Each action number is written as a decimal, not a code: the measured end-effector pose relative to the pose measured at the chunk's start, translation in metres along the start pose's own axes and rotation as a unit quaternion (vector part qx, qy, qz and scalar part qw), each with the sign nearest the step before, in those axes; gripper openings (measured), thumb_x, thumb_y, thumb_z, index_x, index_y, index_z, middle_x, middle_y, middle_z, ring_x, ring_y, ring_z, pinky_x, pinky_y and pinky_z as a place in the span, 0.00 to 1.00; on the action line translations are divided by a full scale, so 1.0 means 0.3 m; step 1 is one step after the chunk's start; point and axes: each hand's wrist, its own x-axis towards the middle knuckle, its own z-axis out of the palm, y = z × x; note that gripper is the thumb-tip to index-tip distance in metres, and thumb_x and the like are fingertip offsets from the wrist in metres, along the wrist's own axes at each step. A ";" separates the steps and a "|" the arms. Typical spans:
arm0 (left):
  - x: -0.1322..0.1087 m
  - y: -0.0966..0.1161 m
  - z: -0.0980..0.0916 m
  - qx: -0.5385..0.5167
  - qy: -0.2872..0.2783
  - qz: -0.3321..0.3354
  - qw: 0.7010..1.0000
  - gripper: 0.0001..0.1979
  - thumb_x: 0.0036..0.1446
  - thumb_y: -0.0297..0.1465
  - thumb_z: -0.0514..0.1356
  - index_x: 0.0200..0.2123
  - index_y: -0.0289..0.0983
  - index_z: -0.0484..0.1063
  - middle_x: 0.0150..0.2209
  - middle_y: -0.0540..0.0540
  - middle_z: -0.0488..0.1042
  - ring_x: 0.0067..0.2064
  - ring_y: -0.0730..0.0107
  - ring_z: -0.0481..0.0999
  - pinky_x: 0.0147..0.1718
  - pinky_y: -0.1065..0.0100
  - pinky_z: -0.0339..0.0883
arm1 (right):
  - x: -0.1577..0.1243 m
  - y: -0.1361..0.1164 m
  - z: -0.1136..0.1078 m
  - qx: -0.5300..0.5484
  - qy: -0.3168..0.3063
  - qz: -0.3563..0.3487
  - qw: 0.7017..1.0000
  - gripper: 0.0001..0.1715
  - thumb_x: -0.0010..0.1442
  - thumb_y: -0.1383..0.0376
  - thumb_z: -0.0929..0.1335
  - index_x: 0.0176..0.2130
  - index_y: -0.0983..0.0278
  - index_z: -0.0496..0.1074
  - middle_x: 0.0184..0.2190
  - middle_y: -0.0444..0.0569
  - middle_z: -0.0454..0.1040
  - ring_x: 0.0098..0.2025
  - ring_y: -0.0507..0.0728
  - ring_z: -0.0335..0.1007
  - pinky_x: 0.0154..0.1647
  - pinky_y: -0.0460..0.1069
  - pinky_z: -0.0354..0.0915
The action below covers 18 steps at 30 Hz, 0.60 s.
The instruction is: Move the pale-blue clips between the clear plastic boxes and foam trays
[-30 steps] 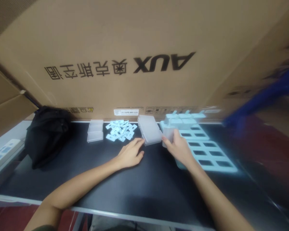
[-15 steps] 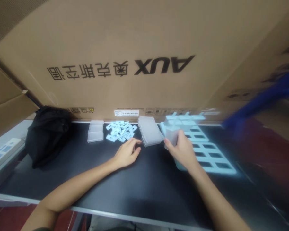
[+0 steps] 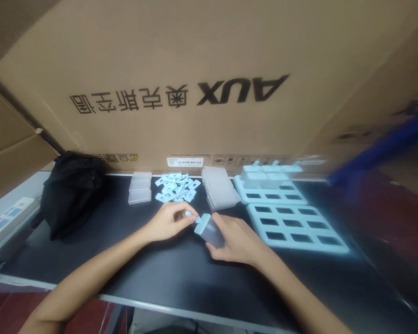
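Observation:
My right hand [image 3: 233, 236] grips a translucent ice-pop mold [image 3: 213, 235] over the middle of the table, tilted with its top to the left. On that top sits a light-blue lid [image 3: 203, 224] with a handle. The thumb and fingers of my left hand [image 3: 172, 221] pinch the handle. Behind my left hand lies a loose pile of light-blue lids [image 3: 177, 187]. Translucent molds [image 3: 221, 188] lie stacked behind my right hand. Blue-lidded molds [image 3: 266, 176] stand in the rear of two light-blue slotted racks; the front rack [image 3: 299, 217] shows its open slots.
Three translucent pieces [image 3: 140, 188] lie left of the pile. A black cloth bag [image 3: 73, 192] sits at the table's left end, beside a white power strip [image 3: 9, 220]. A large cardboard box [image 3: 181, 51] walls off the back. A blue bar [image 3: 379, 148] slants at right.
My right hand has brought the mold leftward and nearer from the racks. My left hand has shifted slightly left and now pinches the handle of the lid on the mold.

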 end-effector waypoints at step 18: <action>0.249 -0.338 -0.301 0.241 0.118 -0.063 0.961 0.10 0.62 0.35 0.61 0.44 0.39 0.78 0.35 0.47 0.81 0.36 0.65 0.78 0.40 0.66 0.67 | 0.001 0.002 0.006 0.008 -0.035 0.012 0.999 0.18 0.54 0.55 0.69 0.38 0.60 0.60 0.36 0.52 0.78 0.36 0.64 0.75 0.33 0.51 0.56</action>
